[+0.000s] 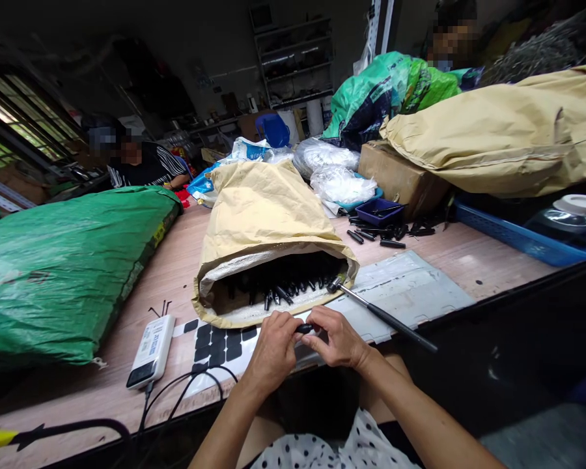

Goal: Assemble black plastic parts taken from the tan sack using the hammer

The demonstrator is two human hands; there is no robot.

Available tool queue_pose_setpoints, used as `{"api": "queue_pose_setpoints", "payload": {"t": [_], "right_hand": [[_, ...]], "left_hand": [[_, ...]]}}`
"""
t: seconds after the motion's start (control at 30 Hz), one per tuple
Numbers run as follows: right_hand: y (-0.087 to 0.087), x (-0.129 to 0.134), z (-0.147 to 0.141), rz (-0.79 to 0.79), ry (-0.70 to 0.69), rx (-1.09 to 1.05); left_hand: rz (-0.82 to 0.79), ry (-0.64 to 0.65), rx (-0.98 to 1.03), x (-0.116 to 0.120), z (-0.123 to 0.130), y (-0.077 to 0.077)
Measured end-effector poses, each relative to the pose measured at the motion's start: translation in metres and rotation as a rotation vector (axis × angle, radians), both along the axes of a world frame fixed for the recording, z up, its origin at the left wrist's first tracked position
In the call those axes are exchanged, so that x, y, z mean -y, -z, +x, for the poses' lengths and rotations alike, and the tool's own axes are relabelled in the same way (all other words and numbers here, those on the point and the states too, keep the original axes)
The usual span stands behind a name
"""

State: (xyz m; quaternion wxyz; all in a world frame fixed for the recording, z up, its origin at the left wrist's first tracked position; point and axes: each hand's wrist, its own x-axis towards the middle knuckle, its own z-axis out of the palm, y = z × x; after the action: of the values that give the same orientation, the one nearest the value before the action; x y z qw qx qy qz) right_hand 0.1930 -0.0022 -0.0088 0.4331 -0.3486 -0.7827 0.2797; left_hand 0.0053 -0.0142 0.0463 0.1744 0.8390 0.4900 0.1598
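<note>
Between the fingertips of my left hand (276, 345) and my right hand (336, 335) is a small black cylindrical part (303, 328). Both hands pinch it, one at each end, just above the table's front edge. Right behind them lies a tan paper sack (273, 215), its mouth facing me. Many similar black parts (283, 294) lie inside on the white lining. A hammer (385, 319) with a dark handle rests at the right of the sack's mouth, its head against the rim. Black square pads on a white sheet (219, 342) lie left of my hands.
A green woven sack (68, 273) fills the left side. A white power bank (151, 352) with cables lies nearer. Loose black parts (393, 244), a purple tray (378, 212), a cardboard box (400, 176) and a blue basket (512, 234) stand right. Two people (144, 163) are farther back.
</note>
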Motion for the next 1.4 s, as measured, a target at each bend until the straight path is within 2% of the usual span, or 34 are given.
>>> {"api": "queue_pose_setpoints", "payload": {"t": [0.3, 0.5, 0.73, 0.93, 1.0, 1.1, 1.17, 1.27, 1.4], "right_hand": [[-0.002, 0.001, 0.002, -0.029, -0.017, -0.014], [-0.001, 0.001, 0.002, -0.039, 0.007, 0.002], [0.003, -0.003, -0.001, 0.033, -0.021, 0.028], [-0.011, 0.000, 0.010, 0.045, -0.051, 0.173], [-0.016, -0.006, 0.023, 0.087, 0.117, 0.196], [-0.013, -0.021, 0.046, 0.137, 0.648, 0.316], [-0.007, -0.028, 0.057, 0.123, 0.835, 0.465], [0.004, -0.030, 0.061, 0.133, 0.839, 0.671], [0.010, -0.025, 0.053, 0.193, 0.817, 0.816]], "left_hand": [[-0.040, -0.077, 0.073, 0.004, 0.002, -0.001], [0.003, -0.176, 0.117, 0.009, 0.005, 0.004], [0.023, -0.195, 0.073, 0.015, 0.012, 0.010], [-0.090, -0.260, 0.095, 0.036, 0.006, 0.010], [-0.181, -0.239, 0.105, 0.050, 0.005, 0.014], [-0.318, -0.178, 0.056, 0.071, 0.013, 0.028], [-0.338, -0.179, -0.028, 0.083, 0.022, 0.037], [-0.309, -0.162, -0.143, 0.095, 0.038, 0.048], [-0.396, -0.013, -0.213, 0.100, 0.048, 0.070]]}}
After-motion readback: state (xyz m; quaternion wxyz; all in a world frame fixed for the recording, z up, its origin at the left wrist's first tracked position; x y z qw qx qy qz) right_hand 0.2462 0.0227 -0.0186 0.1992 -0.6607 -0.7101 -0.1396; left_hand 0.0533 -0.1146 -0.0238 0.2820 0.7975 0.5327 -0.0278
